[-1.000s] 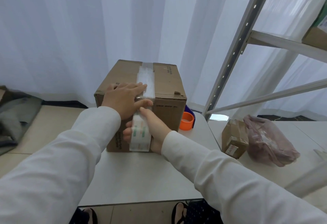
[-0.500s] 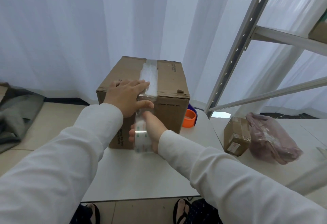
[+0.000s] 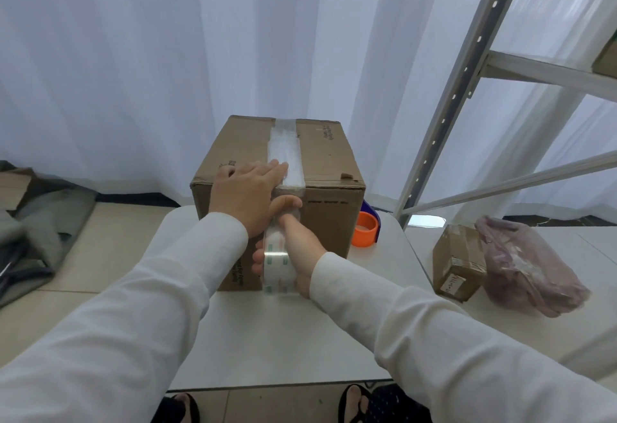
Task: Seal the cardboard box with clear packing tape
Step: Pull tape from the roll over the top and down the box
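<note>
Cardboard box (image 3: pixel 320 222): matt brown corrugated paperboard. Packing tape (image 3: pixel 284 155): clear glossy plastic film. Tape roll (image 3: pixel 277 264): transparent, shiny. Tabletop (image 3: pixel 267 339): smooth, matt white. Shelf frame (image 3: pixel 467 65): painted metal. Curtain (image 3: pixel 133 55): sheer white cloth.

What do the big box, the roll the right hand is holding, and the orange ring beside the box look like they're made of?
Big box: brown corrugated cardboard, matte, with creased, dented edges. Roll in the right hand: glossy clear plastic tape; printing shows through it. Orange ring: smooth, probably plastic, slightly shiny.
</note>
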